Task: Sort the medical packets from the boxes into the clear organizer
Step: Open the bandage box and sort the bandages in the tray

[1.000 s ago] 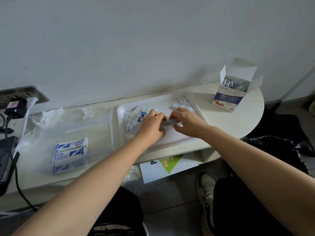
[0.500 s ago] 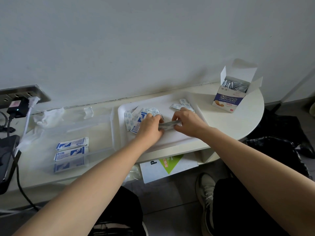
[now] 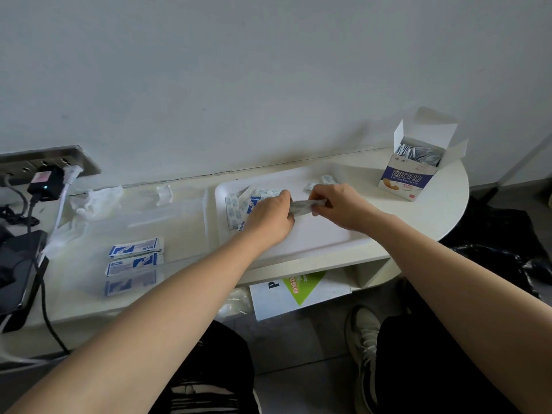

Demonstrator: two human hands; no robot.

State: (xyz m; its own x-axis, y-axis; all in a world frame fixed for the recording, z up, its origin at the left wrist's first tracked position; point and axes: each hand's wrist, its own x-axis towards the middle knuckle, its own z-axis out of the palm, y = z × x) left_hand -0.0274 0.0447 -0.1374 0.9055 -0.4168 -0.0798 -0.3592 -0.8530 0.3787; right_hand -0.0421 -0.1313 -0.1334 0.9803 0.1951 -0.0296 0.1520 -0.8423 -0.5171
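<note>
Above the tray (image 3: pixel 316 237), the left hand (image 3: pixel 268 218) and right hand (image 3: pixel 342 204) each hold one end of a grey packet bundle (image 3: pixel 301 206), both grips closed round it. The open box (image 3: pixel 406 180) stands right of the tray.

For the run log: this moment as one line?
left hand, right hand: gripping grey packets over tray | organizer: blue packets inside | box: open

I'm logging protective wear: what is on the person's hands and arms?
Nothing. The left hand and right hand are ungloved, with no ring, watch or bracelet showing. The left forearm and right forearm are bare to the frame's edge; no sleeves appear.
</note>
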